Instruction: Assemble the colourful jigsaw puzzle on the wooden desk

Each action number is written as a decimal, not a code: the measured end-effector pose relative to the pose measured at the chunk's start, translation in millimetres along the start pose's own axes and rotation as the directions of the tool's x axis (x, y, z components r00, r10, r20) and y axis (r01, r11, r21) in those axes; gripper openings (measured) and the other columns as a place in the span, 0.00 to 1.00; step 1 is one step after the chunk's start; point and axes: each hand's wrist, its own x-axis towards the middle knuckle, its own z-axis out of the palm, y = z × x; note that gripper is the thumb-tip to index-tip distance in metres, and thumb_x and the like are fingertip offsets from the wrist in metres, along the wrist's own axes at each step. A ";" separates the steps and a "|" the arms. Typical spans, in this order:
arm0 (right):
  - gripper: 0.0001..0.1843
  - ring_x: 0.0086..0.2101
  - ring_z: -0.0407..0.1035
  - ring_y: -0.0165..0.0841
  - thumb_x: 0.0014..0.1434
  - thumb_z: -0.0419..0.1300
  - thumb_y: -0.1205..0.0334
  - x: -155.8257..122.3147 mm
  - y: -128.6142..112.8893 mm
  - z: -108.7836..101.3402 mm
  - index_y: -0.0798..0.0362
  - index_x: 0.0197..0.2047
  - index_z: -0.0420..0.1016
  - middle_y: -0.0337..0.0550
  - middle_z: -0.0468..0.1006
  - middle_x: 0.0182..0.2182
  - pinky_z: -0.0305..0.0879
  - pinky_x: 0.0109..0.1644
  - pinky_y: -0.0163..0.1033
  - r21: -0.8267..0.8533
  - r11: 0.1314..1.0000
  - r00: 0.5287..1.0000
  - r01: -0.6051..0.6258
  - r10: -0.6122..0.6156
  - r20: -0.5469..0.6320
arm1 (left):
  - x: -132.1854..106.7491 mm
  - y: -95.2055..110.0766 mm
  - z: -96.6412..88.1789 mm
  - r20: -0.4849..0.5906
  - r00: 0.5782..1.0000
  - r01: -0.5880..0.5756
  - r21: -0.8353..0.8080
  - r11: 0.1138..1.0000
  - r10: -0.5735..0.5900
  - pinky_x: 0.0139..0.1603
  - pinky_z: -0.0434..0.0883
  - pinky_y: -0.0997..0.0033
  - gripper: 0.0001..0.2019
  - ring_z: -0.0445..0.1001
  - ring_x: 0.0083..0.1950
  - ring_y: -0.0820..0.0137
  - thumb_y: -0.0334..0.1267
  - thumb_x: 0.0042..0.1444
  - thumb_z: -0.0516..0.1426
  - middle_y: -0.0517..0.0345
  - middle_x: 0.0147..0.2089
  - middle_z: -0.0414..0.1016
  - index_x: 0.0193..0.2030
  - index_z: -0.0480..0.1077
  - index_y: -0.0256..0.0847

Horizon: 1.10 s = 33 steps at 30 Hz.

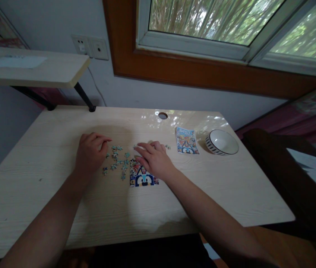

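My left hand (pixel 91 152) rests at the left of a group of loose jigsaw pieces (pixel 116 162). Its index finger is stretched out and its thumb stands apart from it, with nothing visible between. A partly assembled jigsaw puzzle (pixel 144 180) with a blue cartoon dog's face lies below my right hand (pixel 152 159), which covers its upper right part. My right fingers are spread. The index fingertip is beside or touching a small jigsaw piece (pixel 135 146) just above the puzzle.
Right of my hands lies a printed picture sheet (pixel 187 140) with the same dog. Beside it stands a white bowl (pixel 215 146) with dark stripes. A few pieces (pixel 168 147) sit near my right hand. A raised shelf (pixel 63 70) overhangs the desk's back left.
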 end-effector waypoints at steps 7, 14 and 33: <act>0.27 0.58 0.61 0.51 0.74 0.48 0.42 1.5 -6.2 -6.4 0.41 0.70 0.68 0.39 0.68 0.69 0.60 0.56 0.56 -0.103 0.995 0.992 -0.011 0.024 0.121 | 0.2 -5.5 2.1 0.081 0.997 0.009 0.077 0.997 -0.015 0.61 0.66 0.52 0.13 0.75 0.50 0.58 0.35 0.65 0.53 0.51 0.45 0.81 0.45 0.80 0.42; 0.26 0.58 0.61 0.49 0.75 0.50 0.46 1.3 -3.8 -5.0 0.44 0.71 0.67 0.40 0.70 0.68 0.59 0.58 0.56 -0.017 1.000 0.997 0.000 0.001 0.079 | 1.1 -13.3 -1.0 0.192 0.980 0.026 0.097 0.995 -0.045 0.62 0.65 0.52 0.13 0.75 0.52 0.56 0.36 0.63 0.54 0.51 0.47 0.81 0.45 0.81 0.43; 0.21 0.55 0.63 0.47 0.74 0.54 0.53 0.7 -0.5 -5.8 0.47 0.65 0.74 0.43 0.76 0.62 0.62 0.58 0.57 0.090 0.996 1.000 -0.006 0.008 -0.019 | 6.8 -39.7 -10.1 0.390 0.908 0.152 0.030 0.988 -0.152 0.56 0.70 0.53 0.16 0.76 0.48 0.55 0.45 0.61 0.55 0.47 0.46 0.80 0.45 0.80 0.39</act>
